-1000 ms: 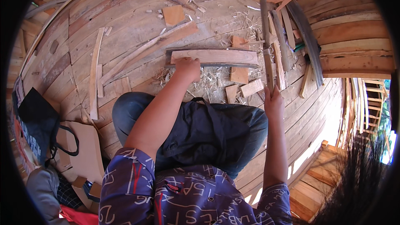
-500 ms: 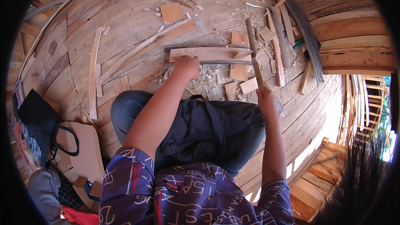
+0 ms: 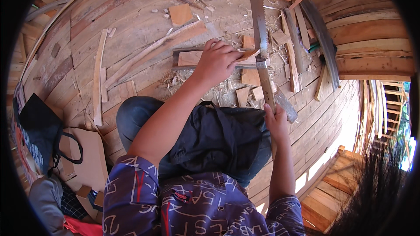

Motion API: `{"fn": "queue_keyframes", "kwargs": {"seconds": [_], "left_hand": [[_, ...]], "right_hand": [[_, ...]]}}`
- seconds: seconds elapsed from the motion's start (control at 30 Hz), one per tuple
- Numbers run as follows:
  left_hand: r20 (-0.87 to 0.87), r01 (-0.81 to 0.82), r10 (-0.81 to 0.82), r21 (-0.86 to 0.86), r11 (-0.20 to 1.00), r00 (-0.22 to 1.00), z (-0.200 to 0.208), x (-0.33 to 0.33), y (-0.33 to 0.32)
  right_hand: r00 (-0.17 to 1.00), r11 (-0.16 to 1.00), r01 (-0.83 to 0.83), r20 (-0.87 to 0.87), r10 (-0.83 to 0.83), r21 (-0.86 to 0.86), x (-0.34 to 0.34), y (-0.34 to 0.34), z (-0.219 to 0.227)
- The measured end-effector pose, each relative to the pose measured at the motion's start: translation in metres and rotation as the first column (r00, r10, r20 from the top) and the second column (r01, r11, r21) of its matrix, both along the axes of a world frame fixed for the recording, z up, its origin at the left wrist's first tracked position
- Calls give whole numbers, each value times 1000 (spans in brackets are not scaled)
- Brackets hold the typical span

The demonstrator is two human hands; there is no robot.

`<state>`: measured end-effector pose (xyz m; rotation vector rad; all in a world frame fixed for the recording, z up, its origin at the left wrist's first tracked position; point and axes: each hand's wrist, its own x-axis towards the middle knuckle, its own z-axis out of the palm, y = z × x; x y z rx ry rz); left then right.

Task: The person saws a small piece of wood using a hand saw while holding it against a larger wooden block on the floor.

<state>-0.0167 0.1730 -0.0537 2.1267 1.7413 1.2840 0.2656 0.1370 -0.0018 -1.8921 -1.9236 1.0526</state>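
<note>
My right hand [image 3: 276,120] is closed around the long wooden handle of a handsaw [image 3: 259,28]. Its toothed metal blade points away from me, broad side visible. My left hand [image 3: 217,62] pinches a small wood offcut [image 3: 248,55] whose far end reaches close to the base of the saw blade; I cannot tell if they touch. Under that hand lies a pale wooden board [image 3: 189,58] on a darker plank, partly covered by the hand. Flat wood blocks [image 3: 250,77] sit just beyond my lap, beside the saw handle.
Shavings [image 3: 173,78] and scraps litter the plank floor [image 3: 135,17]. Long strips [image 3: 99,78] lie at left, and more wood pieces [image 3: 291,52] at right. A black bag [image 3: 39,126] and an open cardboard box [image 3: 89,148] are at lower left. Timber stands at far right.
My left hand has lifted off the board and moved right, now with the offcut in it. The saw has turned, so its blade shows broadside, and shifted slightly left and away.
</note>
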Motion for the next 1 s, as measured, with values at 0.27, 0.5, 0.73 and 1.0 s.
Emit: {"fn": "queue_keyframes", "kwargs": {"seconds": [0.27, 0.5, 0.73, 1.0], "left_hand": [[-17, -88, 93, 195, 977, 996, 19, 4, -14], [-20, -142, 153, 264, 954, 988, 20, 9, -15], [16, -137, 142, -172, 975, 990, 4, 11, -15], [-355, -298, 0, -784, 545, 935, -59, -12, -7]], "right_hand": [[996, 997, -70, -47, 71, 23, -3, -6, 26], [992, 991, -119, -41, 121, 68, 12, -7, 28], [984, 973, -117, 157, 87, 197, 6, 2, 19], [902, 983, -141, 426, 77, 121, 14, 58, -24]]}}
